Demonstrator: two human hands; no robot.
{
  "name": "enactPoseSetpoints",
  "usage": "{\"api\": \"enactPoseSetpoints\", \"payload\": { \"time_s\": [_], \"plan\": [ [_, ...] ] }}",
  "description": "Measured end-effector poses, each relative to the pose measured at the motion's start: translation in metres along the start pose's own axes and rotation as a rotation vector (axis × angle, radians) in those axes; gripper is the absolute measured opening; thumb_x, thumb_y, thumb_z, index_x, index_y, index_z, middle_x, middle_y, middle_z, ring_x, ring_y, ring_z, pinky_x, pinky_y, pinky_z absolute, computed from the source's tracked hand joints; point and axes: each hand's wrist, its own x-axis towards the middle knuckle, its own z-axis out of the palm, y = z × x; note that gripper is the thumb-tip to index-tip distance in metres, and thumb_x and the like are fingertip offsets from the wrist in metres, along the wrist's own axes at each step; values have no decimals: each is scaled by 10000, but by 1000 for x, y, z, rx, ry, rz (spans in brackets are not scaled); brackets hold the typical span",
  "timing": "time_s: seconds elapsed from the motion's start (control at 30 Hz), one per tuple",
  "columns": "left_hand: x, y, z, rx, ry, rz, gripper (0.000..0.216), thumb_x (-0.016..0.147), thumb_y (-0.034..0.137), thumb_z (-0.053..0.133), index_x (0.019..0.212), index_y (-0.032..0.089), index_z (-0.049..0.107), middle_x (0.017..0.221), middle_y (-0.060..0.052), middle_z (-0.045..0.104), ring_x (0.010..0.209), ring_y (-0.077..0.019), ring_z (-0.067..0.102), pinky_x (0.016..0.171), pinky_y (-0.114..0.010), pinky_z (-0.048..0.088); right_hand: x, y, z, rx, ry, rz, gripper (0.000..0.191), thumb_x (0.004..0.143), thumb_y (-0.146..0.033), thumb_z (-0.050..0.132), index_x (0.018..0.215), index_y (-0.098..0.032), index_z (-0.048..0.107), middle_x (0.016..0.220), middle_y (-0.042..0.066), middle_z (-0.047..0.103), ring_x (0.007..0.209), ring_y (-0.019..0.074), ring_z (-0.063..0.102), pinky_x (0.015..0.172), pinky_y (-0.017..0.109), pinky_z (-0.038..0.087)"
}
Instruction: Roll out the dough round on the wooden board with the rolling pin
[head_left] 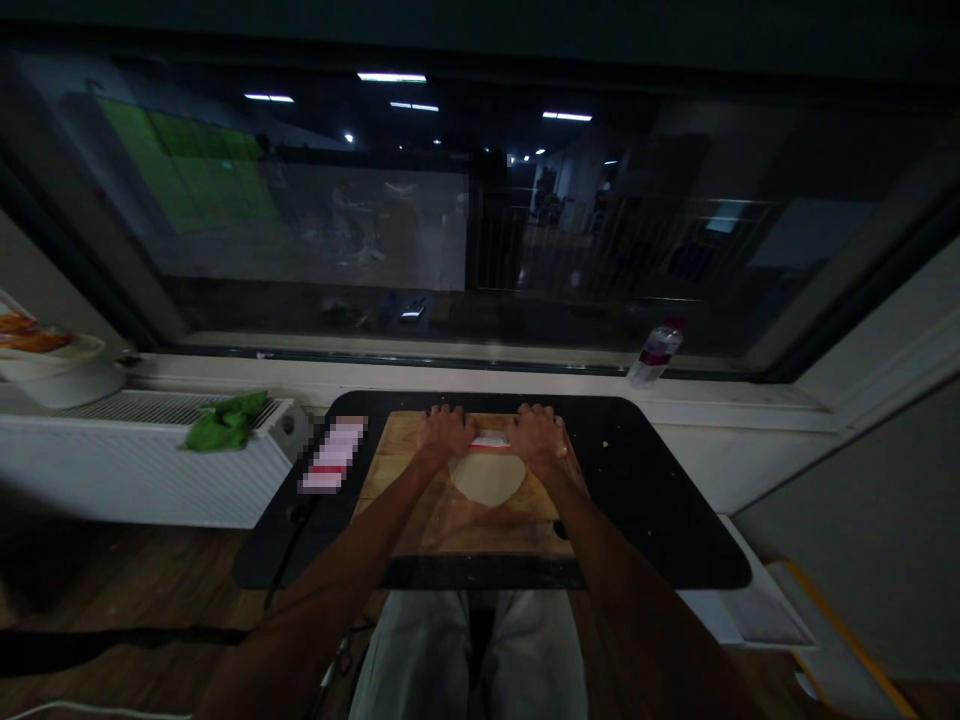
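Observation:
A flat round of pale dough (pixel 487 478) lies on a wooden board (pixel 420 510) that rests on a black table (pixel 652 500). At the dough's far edge sits a rolling pin (pixel 491 440), light with a red band. My left hand (pixel 444 434) presses palm-down on the pin's left end, and my right hand (pixel 538 434) presses on its right end. Most of the pin is hidden under my hands.
A blurred pink-and-white object (pixel 334 455) lies on the table left of the board. A green cloth (pixel 225 420) rests on a white radiator. A plastic bottle (pixel 655 353) lies on the window sill. A white bowl (pixel 52 370) stands far left.

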Motion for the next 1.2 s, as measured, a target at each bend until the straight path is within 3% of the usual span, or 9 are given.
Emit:
{"api": "enactPoseSetpoints", "payload": {
  "time_s": [0.23,0.6,0.9,1.2],
  "plan": [
    [-8,1,-2,-17,34,31,523,1131,445,382,1329,163,776,1400,-204,757,1333,-378,677,1110,-522,522,-6,3,8,-9,50,-34,441,1111,-378,490,1356,-128,759,1401,211,758,1356,370,620,1130,480,400],
    [8,1,-4,-33,68,45,546,1126,486,395,1215,158,821,1333,-197,812,1295,-383,724,1169,-590,486,11,1,5,22,22,-43,395,1098,-365,517,1264,-163,812,1344,202,791,1337,351,648,1087,454,452],
    [26,2,-9,-138,7,-11,543,1116,507,434,1143,165,854,1219,-198,848,1187,-339,800,1022,-422,598,31,-1,4,38,-34,-23,423,1100,-384,512,1261,-169,838,1278,199,828,1318,344,697,1089,441,479],
    [20,3,-7,-135,39,-30,517,1115,486,455,1189,157,848,1249,-210,838,1218,-344,795,1042,-416,595,28,2,12,-22,-24,-53,427,1114,-361,488,1288,-154,819,1284,199,826,1306,333,734,1078,417,521]
  ]
}}
